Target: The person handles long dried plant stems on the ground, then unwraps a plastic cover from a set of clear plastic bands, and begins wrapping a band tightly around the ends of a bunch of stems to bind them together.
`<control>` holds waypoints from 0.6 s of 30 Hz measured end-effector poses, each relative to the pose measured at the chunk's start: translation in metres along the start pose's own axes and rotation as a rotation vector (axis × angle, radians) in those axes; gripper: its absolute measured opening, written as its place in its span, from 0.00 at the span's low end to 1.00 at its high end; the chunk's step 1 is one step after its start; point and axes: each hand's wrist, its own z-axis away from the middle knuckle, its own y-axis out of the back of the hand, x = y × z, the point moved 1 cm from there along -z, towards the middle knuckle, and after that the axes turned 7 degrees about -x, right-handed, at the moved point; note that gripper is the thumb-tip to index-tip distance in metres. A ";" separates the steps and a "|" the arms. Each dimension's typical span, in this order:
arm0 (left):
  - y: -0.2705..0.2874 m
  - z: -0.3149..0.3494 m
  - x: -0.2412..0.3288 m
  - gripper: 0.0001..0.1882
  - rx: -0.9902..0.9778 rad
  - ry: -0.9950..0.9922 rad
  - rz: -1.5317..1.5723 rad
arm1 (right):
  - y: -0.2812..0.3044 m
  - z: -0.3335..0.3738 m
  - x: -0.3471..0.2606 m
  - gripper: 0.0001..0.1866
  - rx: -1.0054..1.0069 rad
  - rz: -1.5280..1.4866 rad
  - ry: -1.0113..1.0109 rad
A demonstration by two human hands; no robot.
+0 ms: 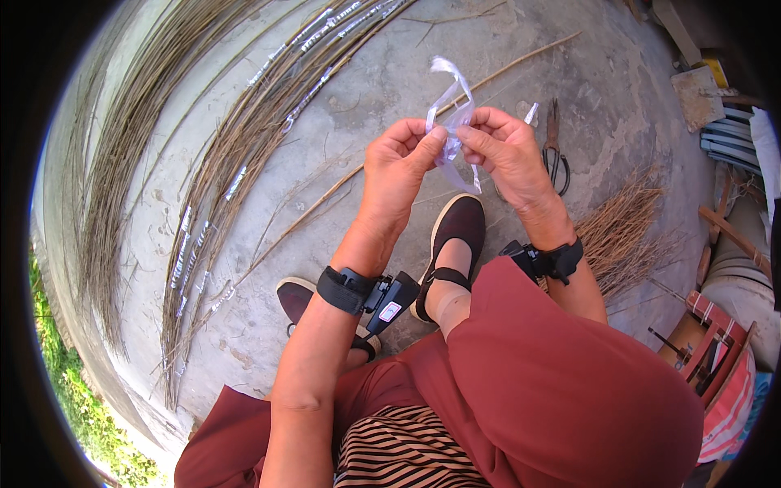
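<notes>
Pinching the clear plastic strip (452, 122) between both thumbs and forefingers, your left hand (399, 167) and right hand (508, 154) keep it taut above the scissors (556, 150).

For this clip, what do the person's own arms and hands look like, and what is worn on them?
Both forearms are bare, with no sleeves or gloves. The left hand has a black strap on its wrist carrying a small black box-shaped device with a light label. The right hand has a similar black wrist strap with a black device. No rings or cables are visible.
</notes>
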 end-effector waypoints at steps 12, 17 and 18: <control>-0.001 -0.005 -0.002 0.09 0.056 -0.007 -0.005 | -0.003 -0.003 0.005 0.10 0.021 -0.052 0.016; -0.010 -0.003 0.002 0.09 -0.053 -0.008 -0.071 | -0.003 -0.006 0.006 0.08 0.022 -0.133 0.033; -0.008 -0.003 0.002 0.09 -0.054 -0.009 -0.071 | -0.003 -0.006 0.006 0.08 0.022 -0.132 0.035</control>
